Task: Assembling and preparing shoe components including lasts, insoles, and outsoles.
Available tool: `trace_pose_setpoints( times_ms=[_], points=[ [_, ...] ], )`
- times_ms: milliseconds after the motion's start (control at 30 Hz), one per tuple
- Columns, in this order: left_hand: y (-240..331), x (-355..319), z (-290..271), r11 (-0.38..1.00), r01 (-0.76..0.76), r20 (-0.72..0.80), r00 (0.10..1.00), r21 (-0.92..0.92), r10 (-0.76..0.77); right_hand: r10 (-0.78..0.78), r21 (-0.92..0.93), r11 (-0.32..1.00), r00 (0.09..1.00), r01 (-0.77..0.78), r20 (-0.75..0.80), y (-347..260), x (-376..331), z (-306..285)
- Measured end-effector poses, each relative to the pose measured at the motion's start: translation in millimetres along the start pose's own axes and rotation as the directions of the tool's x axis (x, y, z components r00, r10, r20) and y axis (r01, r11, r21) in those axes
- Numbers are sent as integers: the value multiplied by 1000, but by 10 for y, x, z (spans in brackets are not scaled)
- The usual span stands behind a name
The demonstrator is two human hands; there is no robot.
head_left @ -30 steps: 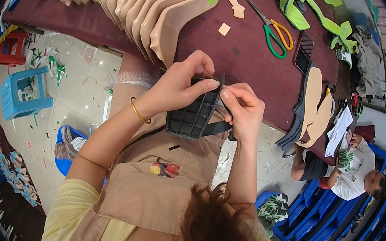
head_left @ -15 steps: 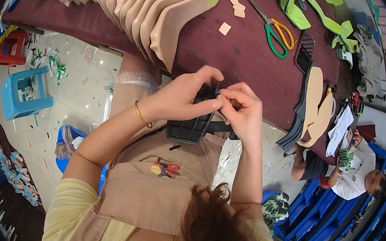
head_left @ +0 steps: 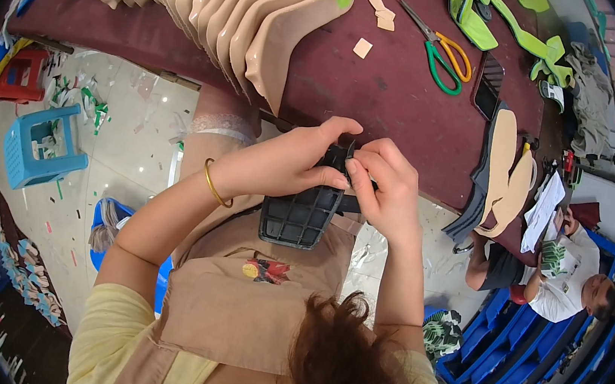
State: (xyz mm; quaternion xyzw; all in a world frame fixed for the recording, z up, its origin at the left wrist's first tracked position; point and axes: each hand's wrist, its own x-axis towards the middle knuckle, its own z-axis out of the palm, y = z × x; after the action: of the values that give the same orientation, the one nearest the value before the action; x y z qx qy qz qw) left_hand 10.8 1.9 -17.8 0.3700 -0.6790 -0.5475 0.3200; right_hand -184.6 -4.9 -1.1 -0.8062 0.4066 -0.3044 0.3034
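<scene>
A black ribbed piece (head_left: 296, 221), plastic-looking with a grid of raised ribs, is over my lap just off the table's front edge. My left hand (head_left: 288, 161) grips its upper end, thumb across the near side and fingers curled over the far side. My right hand (head_left: 386, 184) is closed at the same end, thumb and fingertips pinched by a thin dark edge there. What the pinch itself holds is too small to make out. A dark strap (head_left: 352, 203) shows beside the piece, under my right hand.
On the dark red table (head_left: 376, 124) lie a row of beige moulded shapes (head_left: 270, 51), small beige squares (head_left: 363, 47), scissors (head_left: 444, 60), a phone (head_left: 488, 87), beige and dark strips (head_left: 498, 172) and lime-green pieces (head_left: 471, 17). A blue stool (head_left: 43, 147) stands left; a person (head_left: 568, 267) sits right.
The ribbed piece has tipped and dropped slightly toward me, showing more of its grid. My right hand's fingertips have shifted slightly away from my left thumb.
</scene>
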Motion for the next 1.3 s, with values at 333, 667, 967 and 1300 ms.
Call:
trace_pose_setpoints(
  times_ms=[333, 667, 967, 1300],
  points=[
    [-4, -27, 59, 985, 153, 164, 973, 84, -165, -28, -69, 996, 952, 52, 305, 30, -8, -74],
    [-118, 10, 199, 995, -86, -226, 970, 47, 95, 146, 233, 959, 986, -161, 80, 154, 6, 106],
    [-75, 57, -40, 995, 39, -452, 889, -90, -76, 478, 608, 650, 867, -456, 140, 37, 42, 88],
    [98, 127, -3, 989, -140, -614, 777, 43, 137, 603, 754, 474, 792, -455, 99, -117, 2, 1]
  ],
)
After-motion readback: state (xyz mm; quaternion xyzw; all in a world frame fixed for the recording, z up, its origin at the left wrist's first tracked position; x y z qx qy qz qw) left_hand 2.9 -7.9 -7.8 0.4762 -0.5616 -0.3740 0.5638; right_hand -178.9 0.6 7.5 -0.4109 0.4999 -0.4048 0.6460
